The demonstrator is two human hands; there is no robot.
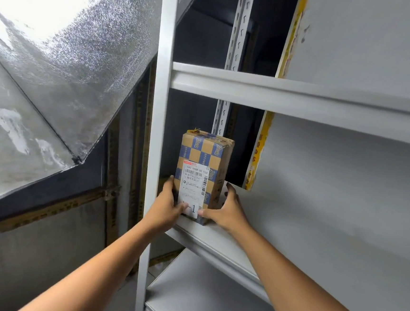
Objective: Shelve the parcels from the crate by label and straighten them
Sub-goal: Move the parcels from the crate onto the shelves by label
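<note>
A brown cardboard parcel (204, 162) with a blue check pattern stands upright at the left end of the middle shelf (304, 226), close to the front edge. A white shipping label with barcodes and a large "1" faces me. My left hand (167, 208) grips its lower left side, thumb on the label. On the lower right side rests my right hand (227, 210), fingers wrapped around the back corner. The crate is out of view.
The white metal rack has an upright post (157, 126) just left of the parcel, a shelf above (303, 97) and one below (198, 301). A yellow-edged board (259, 150) leans at the back. Foil-clad wall panels (57, 80) fill the left.
</note>
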